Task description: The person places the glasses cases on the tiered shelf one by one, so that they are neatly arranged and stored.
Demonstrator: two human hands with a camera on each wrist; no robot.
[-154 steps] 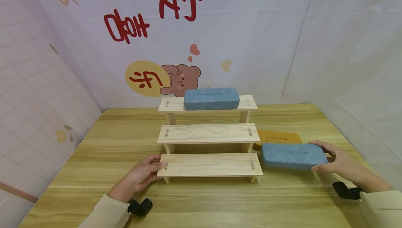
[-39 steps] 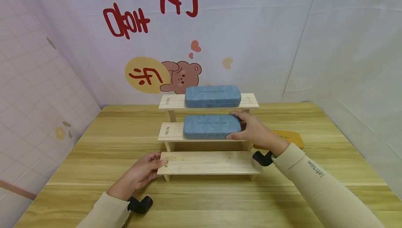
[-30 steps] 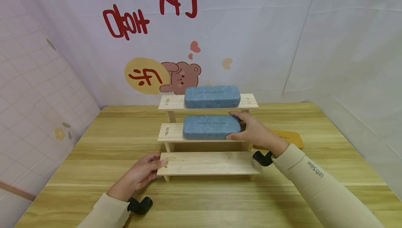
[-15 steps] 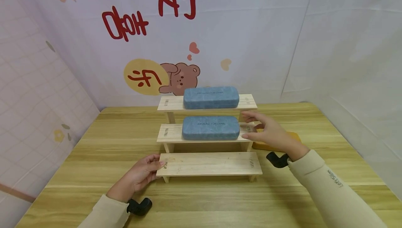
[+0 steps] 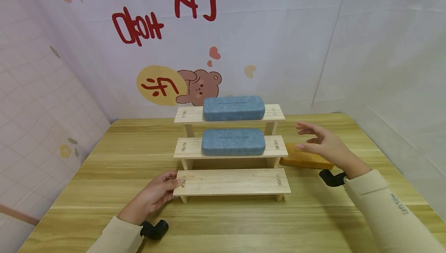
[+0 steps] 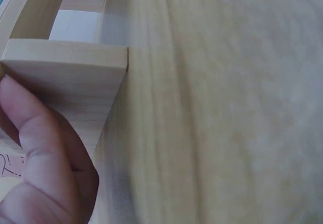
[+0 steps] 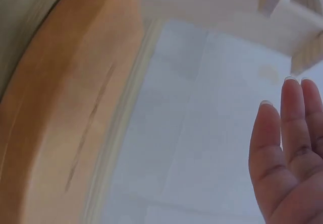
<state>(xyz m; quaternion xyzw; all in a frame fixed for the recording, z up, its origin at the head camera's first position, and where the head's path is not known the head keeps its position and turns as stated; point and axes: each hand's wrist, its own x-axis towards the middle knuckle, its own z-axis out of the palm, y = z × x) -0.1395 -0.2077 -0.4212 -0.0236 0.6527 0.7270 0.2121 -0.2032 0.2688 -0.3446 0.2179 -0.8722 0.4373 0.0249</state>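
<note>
A three-step wooden rack (image 5: 231, 181) stands mid-table. One blue glasses case (image 5: 234, 108) lies on its top step, a second blue case (image 5: 233, 141) on the middle step; the bottom step is bare. My left hand (image 5: 158, 191) holds the bottom step's left end, thumb on the board edge (image 6: 65, 77). My right hand (image 5: 322, 142) hovers with fingers spread and empty over an orange case (image 5: 304, 159) lying on the table right of the rack. The right wrist view shows straight fingers (image 7: 290, 153) and blurred wood.
The wooden table (image 5: 223, 222) is walled by a white backdrop with red lettering and a bear sticker (image 5: 200, 86) behind, and plain white panels at the right. Black wrist mounts (image 5: 155, 229) sit at both cuffs.
My right hand carried the second blue case from the table onto the middle step, let it go, and drew back right to above the orange case. The left hand stayed put.
</note>
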